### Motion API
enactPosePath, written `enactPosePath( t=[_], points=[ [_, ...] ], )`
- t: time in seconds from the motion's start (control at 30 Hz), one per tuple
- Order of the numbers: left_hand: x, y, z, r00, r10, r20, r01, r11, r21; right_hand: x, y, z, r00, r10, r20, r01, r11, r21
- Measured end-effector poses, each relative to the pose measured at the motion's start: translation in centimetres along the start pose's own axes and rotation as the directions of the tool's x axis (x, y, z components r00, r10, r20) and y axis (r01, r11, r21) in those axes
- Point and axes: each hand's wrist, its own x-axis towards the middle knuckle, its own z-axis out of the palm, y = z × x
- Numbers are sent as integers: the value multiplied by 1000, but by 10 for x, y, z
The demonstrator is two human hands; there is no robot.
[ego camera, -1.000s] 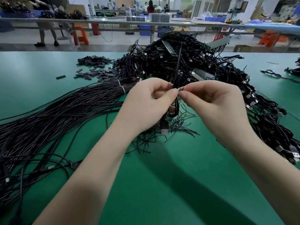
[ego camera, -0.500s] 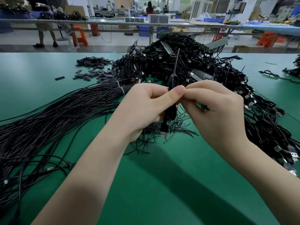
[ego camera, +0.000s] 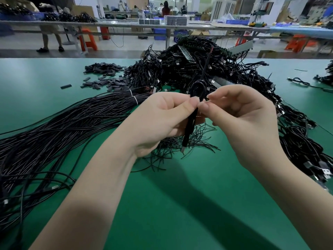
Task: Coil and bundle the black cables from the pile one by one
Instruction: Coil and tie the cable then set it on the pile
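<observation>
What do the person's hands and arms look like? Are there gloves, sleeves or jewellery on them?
Both are bare. The left hand and the right hand wear no gloves, and no rings show. No sleeve, watch or bracelet is visible on either forearm up to the frame edge. The visible fingernails are short and unpainted.

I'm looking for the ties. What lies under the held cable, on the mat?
Under the cable a heap of thin black strands lies on the green mat. The left hand covers part of the heap, so its extent there is hidden.
</observation>
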Motion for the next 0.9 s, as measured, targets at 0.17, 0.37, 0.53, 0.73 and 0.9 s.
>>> enactPosePath(
  t=[0.17, 0.37, 0.53, 0.73, 0.9],
  points=[
    [-1, 0, 7, 994, 108, -18, -108, 994, -14, 6, -4, 6, 981, 189, -46, -173, 957, 234],
    [2, -2, 6, 987, 144, -70, -151, 984, -95, 12, -3, 12, 906, 423, 26, -407, 853, 326],
    [1, -1, 6, 994, 103, 35, -92, 969, -228, 7, 2, 25, 884, 438, 163, -465, 787, 407],
    [7, -13, 6, 997, 15, -77, -10, 997, 70, -3, 13, 16, 871, 470, 140, -488, 863, 134],
    [6, -33, 13, 998, -36, -52, 59, 807, 588, -7, 26, -43, 943, 272, -191, -328, 854, -405]
  ],
)
